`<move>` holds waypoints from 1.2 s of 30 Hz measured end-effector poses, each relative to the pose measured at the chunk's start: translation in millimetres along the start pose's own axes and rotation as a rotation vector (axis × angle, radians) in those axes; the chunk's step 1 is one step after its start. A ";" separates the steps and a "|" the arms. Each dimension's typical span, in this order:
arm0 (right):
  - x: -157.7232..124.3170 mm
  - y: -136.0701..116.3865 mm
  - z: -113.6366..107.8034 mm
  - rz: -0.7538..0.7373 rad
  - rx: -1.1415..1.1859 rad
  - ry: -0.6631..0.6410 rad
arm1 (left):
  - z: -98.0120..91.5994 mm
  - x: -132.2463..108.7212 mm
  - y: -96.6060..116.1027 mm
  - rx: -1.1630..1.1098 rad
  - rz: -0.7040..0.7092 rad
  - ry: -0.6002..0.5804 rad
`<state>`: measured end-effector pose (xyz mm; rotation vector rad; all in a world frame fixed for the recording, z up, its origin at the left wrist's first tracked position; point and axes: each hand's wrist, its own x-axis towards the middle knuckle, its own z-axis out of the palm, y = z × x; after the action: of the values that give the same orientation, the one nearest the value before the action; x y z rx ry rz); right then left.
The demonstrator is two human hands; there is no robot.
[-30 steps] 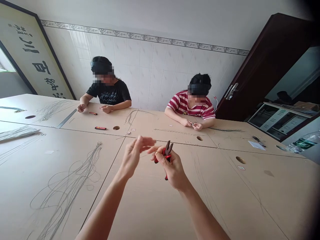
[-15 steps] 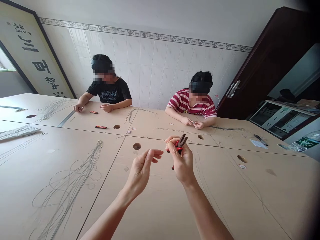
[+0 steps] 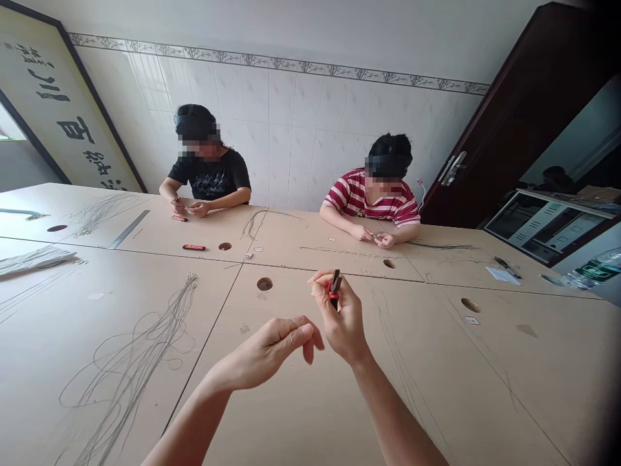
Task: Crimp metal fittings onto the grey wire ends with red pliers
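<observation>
My right hand (image 3: 339,317) is raised above the table and grips red-handled pliers (image 3: 334,289), jaws pointing up; its thumb and forefinger also pinch something tiny that I cannot make out. My left hand (image 3: 276,346) hovers lower and to the left, fingers curled and pinched together, with whatever they hold too small to name. A tangle of thin silver wires (image 3: 130,362) lies on the beige table (image 3: 301,414) to the left of my arms.
Two people sit at the far side, one in a black shirt (image 3: 211,178), one in a red striped shirt (image 3: 373,200), both handling small parts. Round cable holes (image 3: 264,283) dot the table. A red tool (image 3: 193,247), a bottle (image 3: 594,272) and a dark door (image 3: 490,142) are around.
My left hand dropped lower and curled its fingers into a pinch. My right hand shifted slightly right and turned the pliers upright.
</observation>
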<state>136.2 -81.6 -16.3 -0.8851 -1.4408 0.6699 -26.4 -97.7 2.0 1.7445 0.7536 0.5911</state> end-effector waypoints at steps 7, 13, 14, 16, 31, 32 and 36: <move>-3.3 -5.4 0.8 0.002 -0.019 -0.049 | -11.8 -2.7 1.8 -0.200 -0.232 -0.127; -10.9 -5.9 8.4 0.019 -0.015 -0.093 | -16.5 -5.7 1.4 -0.364 0.140 -0.291; -12.9 -6.0 10.3 0.020 -0.013 -0.102 | -15.2 -5.6 -1.3 -0.443 0.174 -0.283; -16.7 -5.9 14.3 0.009 -0.012 -0.105 | -10.5 -4.5 -6.9 -0.651 0.233 -0.212; -27.8 13.4 34.1 -0.065 -0.035 0.154 | 8.2 -5.9 24.5 -1.113 0.491 0.576; -28.5 14.6 33.9 -0.113 -0.054 0.153 | 7.3 -1.5 25.5 -1.092 0.510 0.633; -27.8 20.9 28.5 -0.285 -0.158 0.099 | 4.3 16.0 20.0 -0.929 0.486 0.771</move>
<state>109.2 -90.6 -51.1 -0.8017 -1.5081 0.2980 -8.6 -92.7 20.2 0.7763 0.4069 1.6890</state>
